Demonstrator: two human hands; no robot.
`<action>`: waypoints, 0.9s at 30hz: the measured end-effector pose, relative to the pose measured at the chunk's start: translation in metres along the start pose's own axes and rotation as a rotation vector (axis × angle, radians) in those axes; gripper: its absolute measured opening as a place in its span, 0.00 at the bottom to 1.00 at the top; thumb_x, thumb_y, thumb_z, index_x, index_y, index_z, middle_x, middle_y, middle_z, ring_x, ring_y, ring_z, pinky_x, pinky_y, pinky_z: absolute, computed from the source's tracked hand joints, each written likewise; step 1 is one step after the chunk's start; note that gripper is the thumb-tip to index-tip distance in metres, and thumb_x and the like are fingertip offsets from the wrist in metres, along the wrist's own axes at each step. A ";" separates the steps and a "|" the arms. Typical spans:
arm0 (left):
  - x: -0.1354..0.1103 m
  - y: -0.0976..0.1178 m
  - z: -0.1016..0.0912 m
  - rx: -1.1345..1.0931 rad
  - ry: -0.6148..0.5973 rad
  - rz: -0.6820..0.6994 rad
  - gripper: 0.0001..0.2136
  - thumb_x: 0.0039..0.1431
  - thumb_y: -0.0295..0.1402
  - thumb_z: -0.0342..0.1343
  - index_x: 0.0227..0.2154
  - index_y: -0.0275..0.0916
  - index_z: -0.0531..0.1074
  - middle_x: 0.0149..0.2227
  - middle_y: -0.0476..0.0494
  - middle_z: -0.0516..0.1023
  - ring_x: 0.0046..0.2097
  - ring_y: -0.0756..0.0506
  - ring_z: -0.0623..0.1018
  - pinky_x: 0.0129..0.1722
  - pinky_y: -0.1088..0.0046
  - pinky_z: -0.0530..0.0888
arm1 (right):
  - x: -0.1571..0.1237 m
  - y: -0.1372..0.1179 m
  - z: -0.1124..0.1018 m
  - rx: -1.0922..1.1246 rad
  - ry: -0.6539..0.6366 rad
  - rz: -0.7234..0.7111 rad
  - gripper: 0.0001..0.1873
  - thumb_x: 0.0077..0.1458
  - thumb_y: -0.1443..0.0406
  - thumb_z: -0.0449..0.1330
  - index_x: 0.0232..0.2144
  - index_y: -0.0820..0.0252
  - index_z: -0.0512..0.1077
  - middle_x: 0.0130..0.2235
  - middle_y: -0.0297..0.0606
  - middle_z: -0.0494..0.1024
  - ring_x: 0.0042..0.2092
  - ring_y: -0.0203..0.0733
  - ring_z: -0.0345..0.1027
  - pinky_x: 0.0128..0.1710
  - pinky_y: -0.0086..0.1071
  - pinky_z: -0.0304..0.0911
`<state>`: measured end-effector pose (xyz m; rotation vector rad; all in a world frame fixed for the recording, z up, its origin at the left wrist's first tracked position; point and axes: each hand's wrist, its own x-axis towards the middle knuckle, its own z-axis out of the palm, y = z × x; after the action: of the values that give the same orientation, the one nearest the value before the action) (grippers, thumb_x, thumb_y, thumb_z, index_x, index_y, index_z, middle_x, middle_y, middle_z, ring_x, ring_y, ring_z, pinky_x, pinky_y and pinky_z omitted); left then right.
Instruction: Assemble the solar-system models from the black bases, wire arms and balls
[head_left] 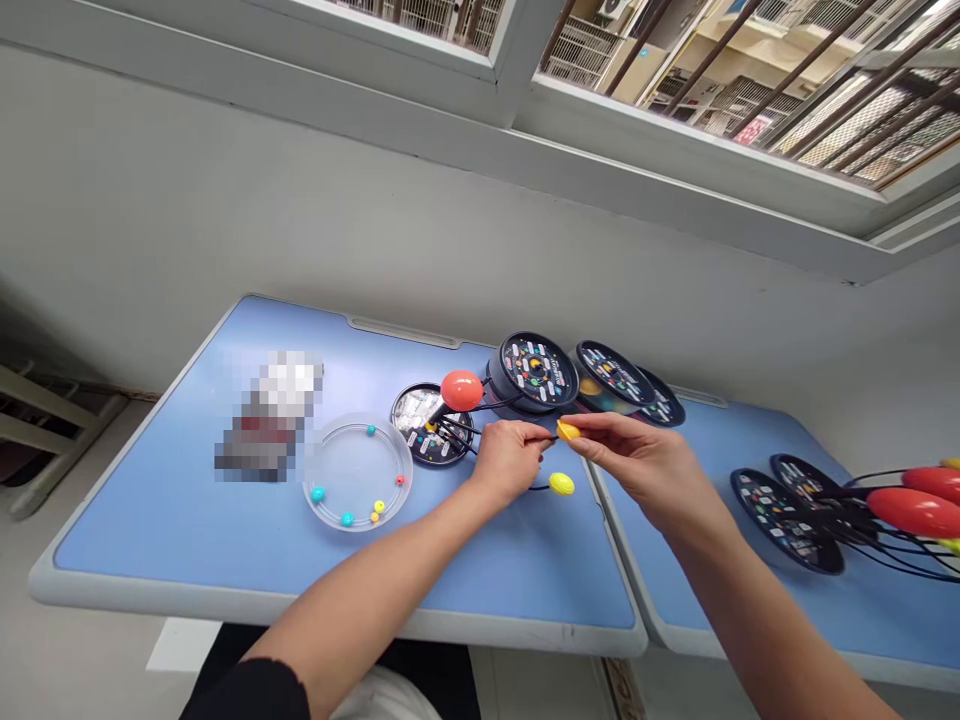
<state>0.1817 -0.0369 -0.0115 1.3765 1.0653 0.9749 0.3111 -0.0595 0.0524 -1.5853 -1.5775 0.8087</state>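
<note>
My left hand (512, 458) pinches a thin black rod that reaches from a planet model. The model has a round black base (414, 412) with printed pictures and a red ball (462, 390) on top. Between the fingertips of my right hand (646, 458) is a small orange-yellow ball-like piece (568, 431), right at the rod's end. Whether the two are joined, I cannot tell. Just below my hands, a yellow ball (561, 484) sits on the end of another rod. A clear round tray (352, 470) with several small coloured balls lies to the left of my left hand.
Behind my hands stand round black containers (536, 370) with printed tops. More assembled models with red balls (916, 512) are on the adjoining blue table (690, 590) at right. A pixelated item (270, 420) lies on the near table's left. Wall and window rise behind.
</note>
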 end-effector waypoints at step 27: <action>-0.001 -0.006 0.003 0.139 0.009 0.190 0.13 0.52 0.21 0.51 0.32 0.39 0.79 0.23 0.50 0.75 0.25 0.53 0.70 0.29 0.80 0.68 | -0.002 -0.005 -0.002 -0.495 0.002 -0.345 0.09 0.47 0.59 0.57 0.27 0.56 0.75 0.30 0.36 0.81 0.30 0.45 0.75 0.28 0.34 0.69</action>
<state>0.1836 -0.0385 -0.0177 1.6118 1.0382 1.0613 0.3096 -0.0616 0.0577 -1.5641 -2.0850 0.2369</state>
